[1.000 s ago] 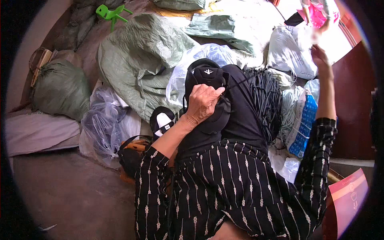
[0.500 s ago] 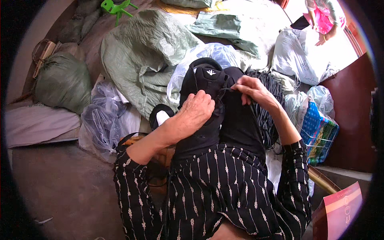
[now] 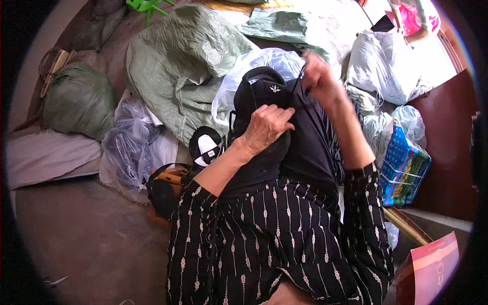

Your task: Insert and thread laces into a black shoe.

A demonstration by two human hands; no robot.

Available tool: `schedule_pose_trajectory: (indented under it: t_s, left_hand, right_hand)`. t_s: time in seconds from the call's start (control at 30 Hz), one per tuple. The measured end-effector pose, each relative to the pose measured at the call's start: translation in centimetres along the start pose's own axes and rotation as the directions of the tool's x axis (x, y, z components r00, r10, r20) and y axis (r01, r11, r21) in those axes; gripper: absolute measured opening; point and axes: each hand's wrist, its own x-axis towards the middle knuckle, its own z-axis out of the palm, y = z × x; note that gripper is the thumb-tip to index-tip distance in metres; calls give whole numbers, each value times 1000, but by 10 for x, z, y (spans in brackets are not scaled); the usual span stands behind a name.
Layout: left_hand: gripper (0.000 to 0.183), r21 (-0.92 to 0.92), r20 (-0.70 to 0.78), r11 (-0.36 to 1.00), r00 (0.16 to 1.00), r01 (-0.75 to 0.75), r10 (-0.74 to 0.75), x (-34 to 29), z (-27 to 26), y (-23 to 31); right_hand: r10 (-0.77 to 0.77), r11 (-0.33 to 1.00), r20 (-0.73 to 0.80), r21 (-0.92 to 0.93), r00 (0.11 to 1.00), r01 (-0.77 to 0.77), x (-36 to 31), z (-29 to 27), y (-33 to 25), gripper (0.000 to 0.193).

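Note:
A black shoe (image 3: pixel 263 90) with a small white emblem on its tongue lies across my lap, its collar pointing away from me. My left hand (image 3: pixel 267 127) is closed on the shoe's lacing area, fingers curled; exactly what the fingertips pinch is hidden. Raised to the right of the tongue, my right hand (image 3: pixel 322 80) is blurred but closed on a black shoelace (image 3: pixel 298 80), which stretches up from the shoe. Left of my lap sits another black shoe (image 3: pixel 206 146) with a white insole.
A large grey-green woven sack (image 3: pixel 175 56) and clear plastic bags (image 3: pixel 133 147) lie ahead and left. Dark cords (image 3: pixel 334 147) hang beside my right leg. A blue patterned bag (image 3: pixel 399 165) and a red box (image 3: pixel 431 269) stand right. Another person (image 3: pixel 414 23) is at the far right.
My right hand has moved up and away from the shoe, drawing the lace upward. My left hand has shifted slightly right on the shoe. The white-insoled shoe shows more fully.

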Motion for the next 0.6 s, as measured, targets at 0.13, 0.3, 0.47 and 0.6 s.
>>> schedule_pose_trajectory:
  t_s: [0.13,0.3,0.47,0.6]
  left_hand:
    - [57,82,60,993,994,83,-88,-7,8,4]
    - [51,67,-165,994,983,87,-75,-13,-6,1]
    - [39,304,158,951,981,61,-113,-25,-58,-22]
    - [28,346,411,909,908,-232,75,-12,-79,-48]
  right_hand:
    - [-312,911,-5,282,950,300,14,-11,-67,14]
    - [-382,793,-20,-520,924,317,-27,-34,-64,28]
    - [-561,264,-318,-944,764,-199,-82,-71,-66,29]
    - [-494,377,-231,-926,838,-32,-93,-95,-30,19]
